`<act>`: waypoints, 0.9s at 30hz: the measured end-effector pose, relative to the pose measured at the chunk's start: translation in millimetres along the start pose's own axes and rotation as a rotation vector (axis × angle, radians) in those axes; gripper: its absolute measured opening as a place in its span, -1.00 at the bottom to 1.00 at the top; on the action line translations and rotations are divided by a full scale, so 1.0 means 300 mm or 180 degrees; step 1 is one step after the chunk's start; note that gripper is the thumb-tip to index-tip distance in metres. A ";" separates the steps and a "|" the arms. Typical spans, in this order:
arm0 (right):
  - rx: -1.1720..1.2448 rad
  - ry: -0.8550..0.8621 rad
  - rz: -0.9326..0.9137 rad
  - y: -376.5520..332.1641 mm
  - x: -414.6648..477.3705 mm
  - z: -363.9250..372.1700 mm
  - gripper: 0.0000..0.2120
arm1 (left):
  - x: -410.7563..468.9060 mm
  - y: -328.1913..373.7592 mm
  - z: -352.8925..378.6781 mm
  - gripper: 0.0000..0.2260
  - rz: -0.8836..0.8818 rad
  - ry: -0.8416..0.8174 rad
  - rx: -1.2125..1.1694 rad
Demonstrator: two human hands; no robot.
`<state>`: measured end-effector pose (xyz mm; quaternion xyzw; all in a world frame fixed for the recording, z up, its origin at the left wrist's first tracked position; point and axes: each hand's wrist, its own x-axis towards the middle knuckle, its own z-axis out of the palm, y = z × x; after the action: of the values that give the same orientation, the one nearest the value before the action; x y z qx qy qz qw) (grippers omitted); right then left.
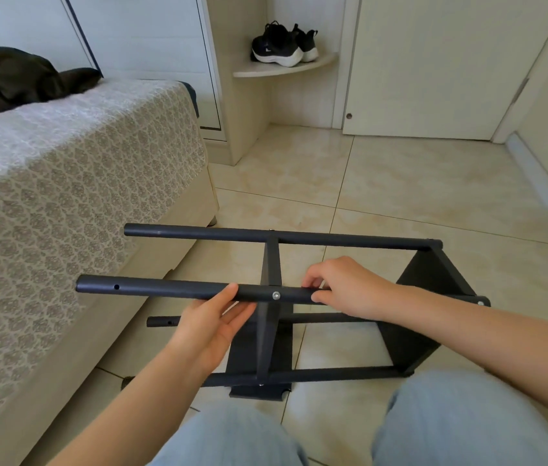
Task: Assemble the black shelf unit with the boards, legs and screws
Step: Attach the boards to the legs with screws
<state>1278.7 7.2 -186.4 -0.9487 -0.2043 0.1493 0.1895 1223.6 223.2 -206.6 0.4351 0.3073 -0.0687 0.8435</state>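
While the black shelf unit (267, 331) lies on its side on the tiled floor (400, 183), just right of the bed (64, 163), its four legs run left to right and its boards stand on edge. Your left hand (212, 326) sits palm up beneath the upper near leg (165, 288), fingers nearly straight and loose, thumb tip touching the tube just left of the silver screw (276, 295) at the middle board (271, 264). Your right hand (343, 290) is on the same leg just right of that screw, fingers curled over the top and thumb on the near side, pinching the tube. The end board (434, 274) closes the unit's right side.
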 end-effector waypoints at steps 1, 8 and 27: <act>-0.0010 0.0028 0.0000 -0.009 -0.003 -0.014 -0.78 | -0.006 0.019 0.009 -0.79 0.0067 -0.0037 0.0064; -0.0052 0.0218 0.0093 -0.052 -0.034 -0.100 -0.84 | -0.050 0.133 0.087 -0.83 0.0401 -0.0340 0.0599; 0.1306 0.0821 0.1006 0.054 -0.239 -0.198 -0.81 | -0.128 0.180 0.583 -0.71 0.0861 -0.0841 0.1790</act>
<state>1243.0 -56.1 -125.9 -0.9218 0.0063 0.0933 0.3762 1293.7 114.5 -71.4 0.6749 0.1038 -0.0941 0.7245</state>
